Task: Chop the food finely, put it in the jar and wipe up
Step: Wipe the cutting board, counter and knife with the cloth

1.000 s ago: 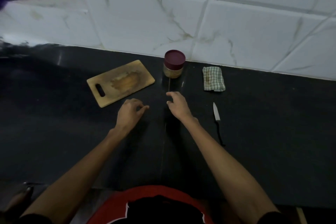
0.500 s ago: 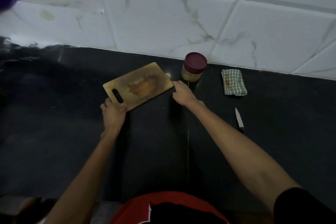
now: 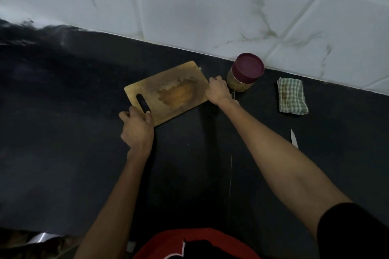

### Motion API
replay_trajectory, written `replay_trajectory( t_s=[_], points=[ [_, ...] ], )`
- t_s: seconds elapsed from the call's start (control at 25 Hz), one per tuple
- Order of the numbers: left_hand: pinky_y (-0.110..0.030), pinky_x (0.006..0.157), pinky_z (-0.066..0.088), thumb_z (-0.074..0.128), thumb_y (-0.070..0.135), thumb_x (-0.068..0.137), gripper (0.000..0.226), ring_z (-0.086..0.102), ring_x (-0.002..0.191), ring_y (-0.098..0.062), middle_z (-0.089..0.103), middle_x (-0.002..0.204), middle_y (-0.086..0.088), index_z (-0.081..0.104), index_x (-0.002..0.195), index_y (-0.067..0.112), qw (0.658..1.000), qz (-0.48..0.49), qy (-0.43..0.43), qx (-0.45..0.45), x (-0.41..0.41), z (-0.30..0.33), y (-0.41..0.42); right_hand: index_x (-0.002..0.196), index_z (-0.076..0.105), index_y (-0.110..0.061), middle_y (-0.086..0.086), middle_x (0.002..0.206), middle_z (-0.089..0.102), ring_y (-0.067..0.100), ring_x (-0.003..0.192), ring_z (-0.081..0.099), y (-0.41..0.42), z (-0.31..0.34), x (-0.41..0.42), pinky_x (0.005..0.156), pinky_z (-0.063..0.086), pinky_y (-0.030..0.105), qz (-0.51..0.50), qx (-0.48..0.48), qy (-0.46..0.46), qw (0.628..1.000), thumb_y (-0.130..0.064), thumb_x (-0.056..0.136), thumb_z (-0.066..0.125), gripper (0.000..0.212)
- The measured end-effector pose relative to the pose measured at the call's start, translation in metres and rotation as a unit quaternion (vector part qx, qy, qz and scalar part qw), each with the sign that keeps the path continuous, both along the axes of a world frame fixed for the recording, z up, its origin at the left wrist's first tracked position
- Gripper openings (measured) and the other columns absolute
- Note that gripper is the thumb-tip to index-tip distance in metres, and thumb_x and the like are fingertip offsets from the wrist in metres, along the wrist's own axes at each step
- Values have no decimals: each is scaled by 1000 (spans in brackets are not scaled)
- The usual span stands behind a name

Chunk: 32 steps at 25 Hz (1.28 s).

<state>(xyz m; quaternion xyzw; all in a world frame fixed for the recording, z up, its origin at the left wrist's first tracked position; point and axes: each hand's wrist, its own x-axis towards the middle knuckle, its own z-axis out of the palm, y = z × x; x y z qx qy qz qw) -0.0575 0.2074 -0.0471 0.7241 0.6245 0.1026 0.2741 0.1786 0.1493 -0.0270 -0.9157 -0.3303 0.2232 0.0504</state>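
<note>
Gripping the wooden chopping board (image 3: 168, 92) at both short ends, the left hand (image 3: 137, 129) holds its near-left handle end and the right hand (image 3: 217, 91) its far-right end; the long axis runs diagonally. The lidded jar (image 3: 245, 72) stands just right.

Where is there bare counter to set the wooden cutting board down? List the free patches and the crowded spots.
Free: the black counter left of the wooden cutting board, and the strip between the two forearms. Crowded: the right end, where the right hand, maroon-lidded jar, green checked cloth and white-bladed knife sit. The left hand grips the board's handle end.
</note>
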Motion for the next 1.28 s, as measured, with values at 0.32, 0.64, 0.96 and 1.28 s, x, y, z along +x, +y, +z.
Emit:
replay_trajectory(
  t_s=[0.32, 0.64, 0.96, 1.28],
  points=[
    [-39, 71, 43, 56, 32, 92, 32, 49, 107, -28, 53, 115, -12, 58, 113, 7, 995, 52, -69, 41, -5, -1, 2, 124, 56, -5, 17, 134, 40, 35, 125, 42, -16, 1, -15, 105, 40, 44, -98, 96, 71, 988, -7, 87, 50, 38],
    [-44, 67, 54, 58, 17, 87, 4, 59, 80, -26, 60, 79, -4, 62, 86, 15, 981, -69, -173, 63, -21, 5, -33, 122, 61, -15, 5, 125, 48, 25, 118, 51, -139, -1, -56, 101, 47, 45, -213, 196, 153, 945, -16, 83, 57, 39],
    [-34, 89, 42, 57, 15, 92, 25, 45, 111, -30, 47, 117, -17, 60, 115, 5, 979, -166, -122, 0, 17, 6, -98, 111, 63, -10, 10, 117, 54, 26, 103, 54, -238, -15, -61, 81, 41, 36, -333, 190, 162, 909, -20, 66, 50, 47],
    [-38, 90, 45, 56, 20, 93, 21, 44, 110, -29, 48, 117, -17, 60, 109, 7, 975, -197, -106, -15, 25, -6, -108, 131, 55, -11, 6, 134, 41, 26, 123, 47, -256, -13, -60, 104, 43, 42, -325, 186, 145, 916, -13, 84, 56, 48]
  ],
)
